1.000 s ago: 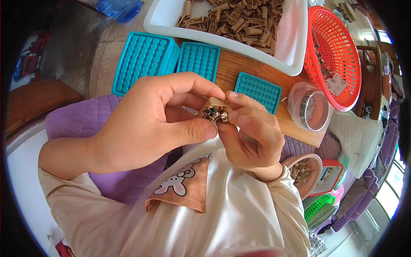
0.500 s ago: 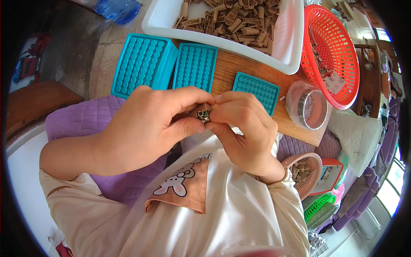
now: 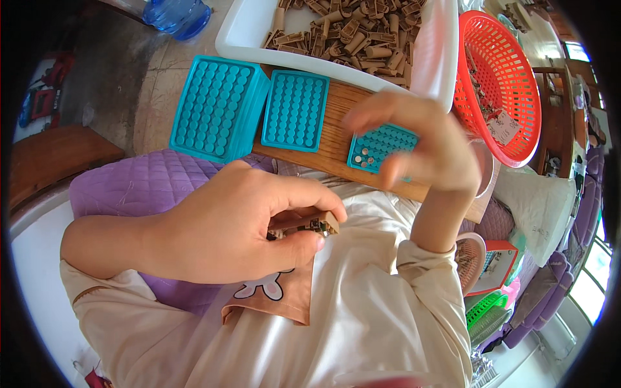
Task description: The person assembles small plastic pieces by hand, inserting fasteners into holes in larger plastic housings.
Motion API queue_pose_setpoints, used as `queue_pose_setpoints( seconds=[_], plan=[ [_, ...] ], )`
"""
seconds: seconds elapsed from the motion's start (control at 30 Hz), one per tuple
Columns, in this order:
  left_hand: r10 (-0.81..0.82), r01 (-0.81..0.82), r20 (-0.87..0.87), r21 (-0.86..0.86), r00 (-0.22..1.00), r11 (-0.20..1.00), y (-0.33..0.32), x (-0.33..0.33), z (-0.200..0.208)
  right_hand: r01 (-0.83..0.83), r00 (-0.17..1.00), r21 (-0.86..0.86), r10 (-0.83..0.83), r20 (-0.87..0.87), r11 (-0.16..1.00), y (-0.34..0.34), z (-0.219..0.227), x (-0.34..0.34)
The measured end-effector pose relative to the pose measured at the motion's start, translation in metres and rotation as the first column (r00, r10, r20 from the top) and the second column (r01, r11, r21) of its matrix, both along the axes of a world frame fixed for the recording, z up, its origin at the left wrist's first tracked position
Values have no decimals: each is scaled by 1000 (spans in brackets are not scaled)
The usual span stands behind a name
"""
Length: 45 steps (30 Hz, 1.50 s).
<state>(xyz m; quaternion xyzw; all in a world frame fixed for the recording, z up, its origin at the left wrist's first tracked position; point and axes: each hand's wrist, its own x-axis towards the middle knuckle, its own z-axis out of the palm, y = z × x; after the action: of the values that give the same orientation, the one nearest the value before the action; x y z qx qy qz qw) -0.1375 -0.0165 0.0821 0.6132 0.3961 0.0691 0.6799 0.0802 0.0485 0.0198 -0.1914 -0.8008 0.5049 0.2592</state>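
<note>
R hand (image 3: 440, 147) off brown pc (image 3: 331, 223) in L hand (image 3: 229, 226), over teal tray (image 3: 374, 142)

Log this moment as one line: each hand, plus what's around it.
left hand: holds brown part | right hand: open, blurred, near rightmost teal tray | around: white bin, red basket

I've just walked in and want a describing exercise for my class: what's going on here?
The person's left hand grips a tan part with small metal bits in it, between thumb and fingers. The right hand, blurred, is open over the rightmost teal tray, where small silvery discs lie near one corner. Beyond, a white bin holds many tan pieces.
</note>
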Motion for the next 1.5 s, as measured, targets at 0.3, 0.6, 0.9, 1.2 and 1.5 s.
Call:
queue_pose_setpoints(
  seconds=[0.3, 0.6, 0.9, 1.2, 1.5],
  plan=[
    [28, -32, 72, 55, 997, 998, 0, -1, -4, 492, 540, 431, -654, 530, 756, 98, -33, 42],
    [2, -6, 83, 57, 997, 998, -1, -2, -4, 535, 427, 398, -645, 634, 746, 142, -44, 58],
    [-22, 19, 87, 29, 996, 999, 2, 1, 1, 283, 359, 527, -598, 717, 802, 153, -53, 51],
    [-25, 20, 82, 61, 996, 998, 0, 1, -2, 233, 444, 555, -595, 670, 798, 190, -68, 32],
    [-81, 80, 39, 44, 996, 996, -1, -1, 1, -40, 459, 911, -803, 381, 410, 232, -124, -20]
  ],
)
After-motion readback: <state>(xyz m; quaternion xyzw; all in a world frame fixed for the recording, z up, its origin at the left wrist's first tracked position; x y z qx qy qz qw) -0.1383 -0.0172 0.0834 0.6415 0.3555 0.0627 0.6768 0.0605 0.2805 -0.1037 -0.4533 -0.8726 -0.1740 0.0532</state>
